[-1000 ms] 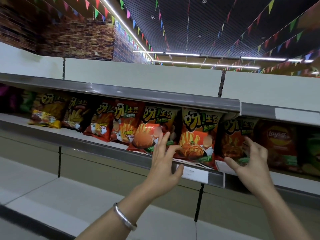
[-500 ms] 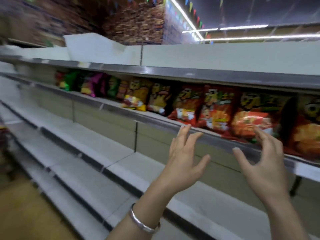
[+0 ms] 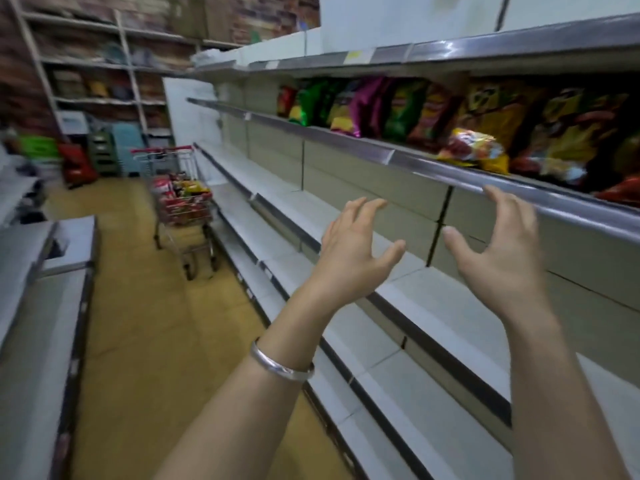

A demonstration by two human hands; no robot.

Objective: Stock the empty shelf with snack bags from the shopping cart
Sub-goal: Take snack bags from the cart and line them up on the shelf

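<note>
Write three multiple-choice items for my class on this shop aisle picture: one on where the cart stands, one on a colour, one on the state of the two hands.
1. Where is the cart?
A. Down the aisle, beside the shelving's lower shelves
B. Right under the hands
C. On the top shelf

2. What colour is the bracelet on the left wrist?
A. Red
B. Silver
C. Black

3. What state are the left hand and right hand in?
A. Both shut on a bag
B. One holds a bag, one is open
C. Both open and empty

Key:
1 A, the cart stands far down the aisle with bags in it, close to the low shelves.
2 B, the band shines silver.
3 C, the fingers of both are spread in the air below the stocked shelf, with nothing in either grip.
</note>
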